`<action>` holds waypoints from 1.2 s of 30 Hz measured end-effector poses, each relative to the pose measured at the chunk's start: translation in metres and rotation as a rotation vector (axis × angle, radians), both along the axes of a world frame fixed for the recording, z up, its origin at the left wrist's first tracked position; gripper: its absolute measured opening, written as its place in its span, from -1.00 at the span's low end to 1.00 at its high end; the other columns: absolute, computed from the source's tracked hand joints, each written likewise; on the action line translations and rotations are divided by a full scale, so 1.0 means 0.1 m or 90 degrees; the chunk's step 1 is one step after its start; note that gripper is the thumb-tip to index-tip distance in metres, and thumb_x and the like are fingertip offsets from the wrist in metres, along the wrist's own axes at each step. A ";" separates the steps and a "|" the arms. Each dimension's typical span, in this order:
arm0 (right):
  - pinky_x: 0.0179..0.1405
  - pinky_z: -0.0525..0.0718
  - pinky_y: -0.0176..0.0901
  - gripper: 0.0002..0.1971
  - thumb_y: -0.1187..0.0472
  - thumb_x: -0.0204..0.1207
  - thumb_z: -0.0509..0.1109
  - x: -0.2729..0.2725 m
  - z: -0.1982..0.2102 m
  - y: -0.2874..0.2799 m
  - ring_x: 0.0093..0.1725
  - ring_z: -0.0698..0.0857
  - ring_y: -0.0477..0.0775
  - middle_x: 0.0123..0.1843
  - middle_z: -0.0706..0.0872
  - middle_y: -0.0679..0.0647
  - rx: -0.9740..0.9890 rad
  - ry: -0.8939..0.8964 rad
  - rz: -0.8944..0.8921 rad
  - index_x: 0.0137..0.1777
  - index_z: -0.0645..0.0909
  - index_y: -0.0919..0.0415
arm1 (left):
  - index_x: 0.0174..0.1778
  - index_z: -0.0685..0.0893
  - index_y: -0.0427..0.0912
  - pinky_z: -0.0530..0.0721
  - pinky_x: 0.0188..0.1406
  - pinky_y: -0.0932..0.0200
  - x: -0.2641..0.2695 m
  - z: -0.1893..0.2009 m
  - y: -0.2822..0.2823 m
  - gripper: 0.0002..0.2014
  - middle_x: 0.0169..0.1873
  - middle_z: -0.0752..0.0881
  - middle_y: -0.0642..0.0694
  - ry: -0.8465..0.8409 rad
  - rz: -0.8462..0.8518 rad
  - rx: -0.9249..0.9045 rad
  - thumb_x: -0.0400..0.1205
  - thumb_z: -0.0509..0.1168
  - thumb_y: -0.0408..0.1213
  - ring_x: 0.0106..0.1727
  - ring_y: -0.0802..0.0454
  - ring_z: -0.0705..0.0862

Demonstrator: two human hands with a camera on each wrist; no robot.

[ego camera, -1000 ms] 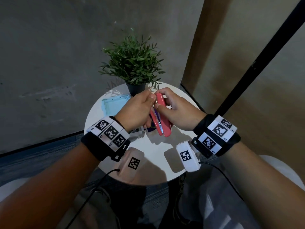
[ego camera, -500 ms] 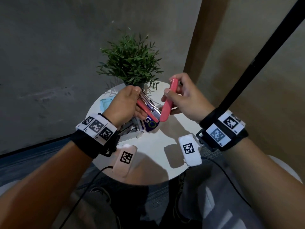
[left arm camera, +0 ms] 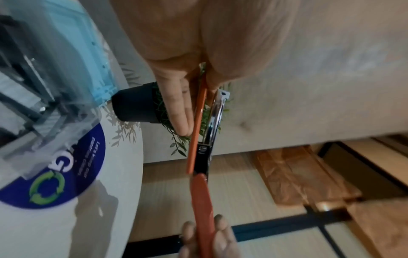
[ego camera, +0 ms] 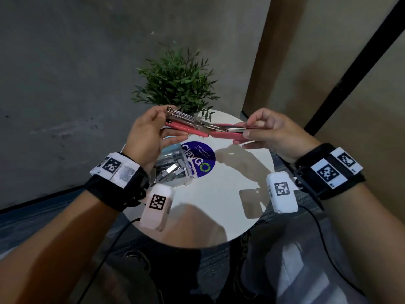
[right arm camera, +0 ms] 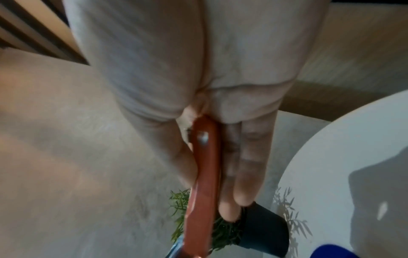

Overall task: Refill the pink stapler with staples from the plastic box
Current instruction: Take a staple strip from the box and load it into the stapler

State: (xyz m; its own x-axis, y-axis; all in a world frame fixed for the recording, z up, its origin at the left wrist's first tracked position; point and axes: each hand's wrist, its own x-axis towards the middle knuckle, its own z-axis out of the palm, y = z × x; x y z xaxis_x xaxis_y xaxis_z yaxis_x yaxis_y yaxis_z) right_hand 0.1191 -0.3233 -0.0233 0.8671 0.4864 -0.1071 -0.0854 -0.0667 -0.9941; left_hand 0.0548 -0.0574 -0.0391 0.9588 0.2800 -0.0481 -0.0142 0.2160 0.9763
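The pink stapler (ego camera: 203,129) is swung wide apart, nearly flat, in the air above the round white table (ego camera: 230,194). My left hand (ego camera: 151,132) grips its base and metal staple channel (ego camera: 186,116); the same base shows edge-on in the left wrist view (left arm camera: 196,132). My right hand (ego camera: 265,130) grips the pink top cover (ego camera: 228,135), also seen in the right wrist view (right arm camera: 204,183). The clear plastic box (ego camera: 173,170) holding several staple strips sits on the table below my left wrist, its pale blue lid (left arm camera: 88,57) beside it.
A small potted plant (ego camera: 177,84) in a black pot (left arm camera: 134,104) stands at the table's far edge, right behind the stapler. A round blue sticker (ego camera: 201,160) lies mid-table next to the box. Grey wall behind, a wooden panel and black post to the right.
The stapler went from nearly closed and upright to swung fully apart. My right hand pulled the cover out to the right while my left hand lifted the base up and left.
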 end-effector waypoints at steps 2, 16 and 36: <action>-0.24 0.78 -0.15 -0.74 0.53 0.55 0.41 0.01 -0.06 0.01 -0.19 0.88 0.13 -0.13 0.87 0.12 -0.003 0.016 0.035 0.02 0.45 0.22 | 0.17 0.65 -0.24 0.84 -0.11 -0.02 0.00 0.01 0.05 -0.69 -0.05 0.80 -0.32 -0.006 0.010 -0.046 0.80 -0.02 -0.39 -0.22 -0.17 0.80; -0.55 0.61 -0.11 -0.89 0.32 0.60 0.37 -0.32 -0.37 0.49 -0.54 0.64 0.15 -0.36 0.65 0.14 -0.162 0.136 0.230 0.04 0.51 0.17 | 0.28 0.62 -0.20 0.85 -0.17 0.02 -0.06 -0.20 -0.08 -0.73 0.14 0.81 -0.21 0.009 -0.094 0.116 0.82 0.05 -0.26 -0.30 -0.06 0.79; -0.59 0.48 -0.13 -0.72 0.09 0.68 0.37 -0.24 -0.37 0.49 -0.54 0.55 0.13 -0.30 0.72 0.18 -0.168 -0.042 0.092 0.09 0.48 0.34 | -0.11 0.74 -0.02 0.59 -0.18 0.12 -0.29 -0.53 0.27 -0.92 -0.15 0.71 0.04 0.176 -0.186 0.923 0.60 0.34 -0.18 -0.09 -0.04 0.69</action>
State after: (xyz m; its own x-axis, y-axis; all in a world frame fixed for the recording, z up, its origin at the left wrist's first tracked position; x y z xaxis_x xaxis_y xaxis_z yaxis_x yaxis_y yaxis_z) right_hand 0.0946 -0.2741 -0.0606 0.8005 0.5676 -0.1923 0.0073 -0.3301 -0.9439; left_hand 0.0257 -0.0301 -0.0917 0.9949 0.0486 -0.0885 0.0735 -0.9496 0.3049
